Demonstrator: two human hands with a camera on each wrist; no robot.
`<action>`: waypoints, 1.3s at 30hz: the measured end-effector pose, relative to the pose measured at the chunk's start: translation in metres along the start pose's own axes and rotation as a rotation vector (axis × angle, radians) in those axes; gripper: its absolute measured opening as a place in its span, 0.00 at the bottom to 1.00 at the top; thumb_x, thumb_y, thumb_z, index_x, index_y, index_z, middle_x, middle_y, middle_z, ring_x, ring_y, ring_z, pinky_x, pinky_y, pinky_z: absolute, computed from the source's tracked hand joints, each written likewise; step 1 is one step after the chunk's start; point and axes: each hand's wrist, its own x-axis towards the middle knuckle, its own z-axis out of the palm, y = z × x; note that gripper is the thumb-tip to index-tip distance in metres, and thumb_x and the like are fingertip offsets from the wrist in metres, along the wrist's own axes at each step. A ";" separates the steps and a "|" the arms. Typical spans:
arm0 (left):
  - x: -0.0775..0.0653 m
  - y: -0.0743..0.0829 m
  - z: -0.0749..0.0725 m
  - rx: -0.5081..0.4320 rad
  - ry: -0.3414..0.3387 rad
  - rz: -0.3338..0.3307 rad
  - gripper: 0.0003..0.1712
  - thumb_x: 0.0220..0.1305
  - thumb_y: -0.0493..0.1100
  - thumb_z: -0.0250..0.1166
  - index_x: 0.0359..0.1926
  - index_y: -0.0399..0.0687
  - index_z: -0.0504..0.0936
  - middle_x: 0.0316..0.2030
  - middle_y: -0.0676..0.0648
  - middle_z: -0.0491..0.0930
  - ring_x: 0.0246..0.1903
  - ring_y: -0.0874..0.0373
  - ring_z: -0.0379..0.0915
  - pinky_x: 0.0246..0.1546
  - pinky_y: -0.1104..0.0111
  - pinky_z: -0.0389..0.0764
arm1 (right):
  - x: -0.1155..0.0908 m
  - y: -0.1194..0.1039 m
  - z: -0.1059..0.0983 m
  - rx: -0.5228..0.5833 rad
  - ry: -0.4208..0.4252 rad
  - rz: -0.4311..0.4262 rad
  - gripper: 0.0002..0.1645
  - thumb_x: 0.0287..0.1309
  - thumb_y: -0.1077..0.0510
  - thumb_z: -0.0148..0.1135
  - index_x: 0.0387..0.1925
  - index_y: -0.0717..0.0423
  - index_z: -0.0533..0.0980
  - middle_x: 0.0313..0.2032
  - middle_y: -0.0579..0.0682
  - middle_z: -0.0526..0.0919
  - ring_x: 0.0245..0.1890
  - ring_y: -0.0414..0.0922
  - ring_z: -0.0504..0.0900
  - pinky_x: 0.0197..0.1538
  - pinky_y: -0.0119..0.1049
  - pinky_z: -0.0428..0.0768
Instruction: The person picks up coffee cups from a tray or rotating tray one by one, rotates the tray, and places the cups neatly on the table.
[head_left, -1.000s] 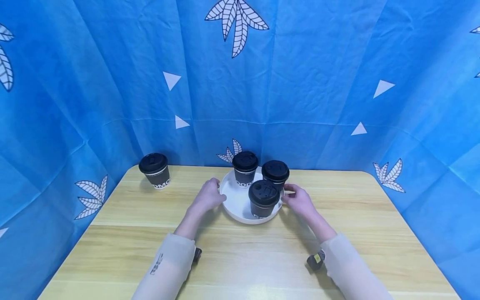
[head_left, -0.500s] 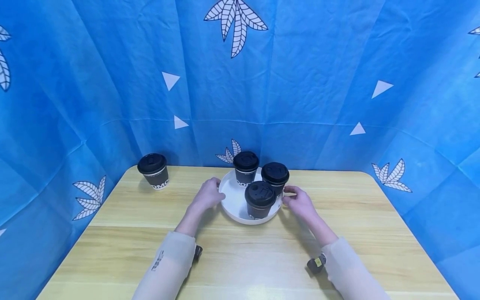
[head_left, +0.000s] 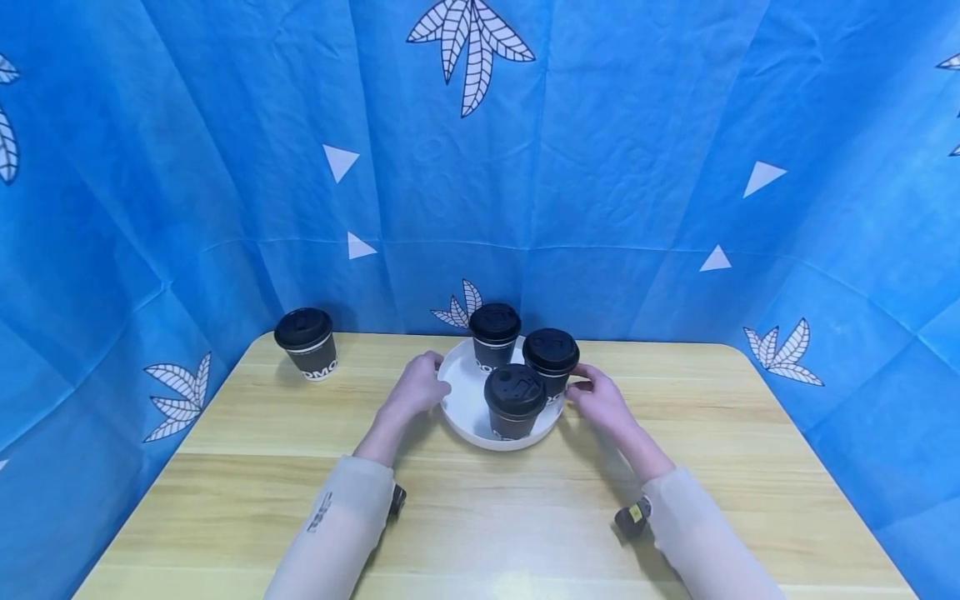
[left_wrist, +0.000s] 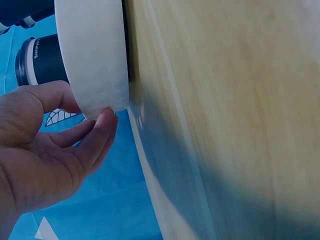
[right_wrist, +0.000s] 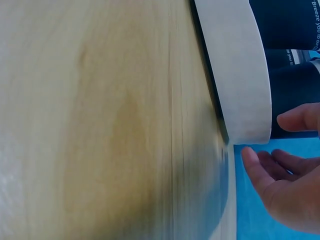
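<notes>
A round white plate (head_left: 463, 402) sits at the middle of the frame, toward the far edge of the wooden table (head_left: 487, 517), carrying three dark paper cups with black lids. The back cup (head_left: 494, 353) stands at its upper part, the side cup (head_left: 556, 380) at its right, and the front cup (head_left: 513, 422) lower down; all are upright. The left hand (head_left: 411, 390) pinches the plate's left edge, thumb over the rim and fingertips against the outer wall. At the opposite edge is the right hand (head_left: 602, 407), thumb and fingers apart around the rim, the thumb near a cup; whether a fingertip touches the plate is hard to tell from the right wrist view. A fourth cup (head_left: 314, 358) stands upright at the left of the frame, well apart from the plate. Behind hangs a blue curtain (head_left: 637, 125) with white leaves and triangles.
</notes>
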 end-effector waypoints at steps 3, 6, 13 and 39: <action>0.002 0.001 0.000 0.020 0.007 0.007 0.35 0.58 0.28 0.63 0.68 0.30 0.70 0.58 0.32 0.78 0.27 0.49 0.79 0.24 0.64 0.83 | 0.000 -0.001 0.000 -0.014 0.000 0.007 0.34 0.65 0.64 0.56 0.71 0.68 0.67 0.62 0.69 0.78 0.61 0.61 0.79 0.59 0.47 0.82; 0.004 0.001 0.000 0.051 0.015 0.020 0.35 0.57 0.28 0.63 0.68 0.30 0.71 0.60 0.32 0.78 0.44 0.44 0.80 0.43 0.59 0.86 | 0.000 -0.003 0.001 -0.018 -0.003 0.012 0.33 0.64 0.64 0.57 0.70 0.69 0.68 0.61 0.70 0.78 0.61 0.61 0.79 0.59 0.49 0.81; 0.008 0.000 -0.001 0.069 0.008 0.026 0.34 0.58 0.28 0.63 0.68 0.30 0.71 0.61 0.33 0.77 0.55 0.42 0.77 0.52 0.57 0.85 | 0.000 -0.002 0.005 -0.029 -0.004 0.011 0.34 0.62 0.63 0.58 0.69 0.69 0.69 0.59 0.70 0.80 0.60 0.61 0.80 0.62 0.52 0.80; -0.012 0.002 -0.007 0.041 0.008 0.012 0.37 0.61 0.37 0.66 0.70 0.27 0.67 0.64 0.31 0.76 0.65 0.36 0.71 0.69 0.48 0.72 | -0.010 0.002 0.009 -0.032 0.011 0.025 0.35 0.61 0.63 0.60 0.69 0.69 0.69 0.57 0.69 0.82 0.60 0.61 0.81 0.65 0.53 0.78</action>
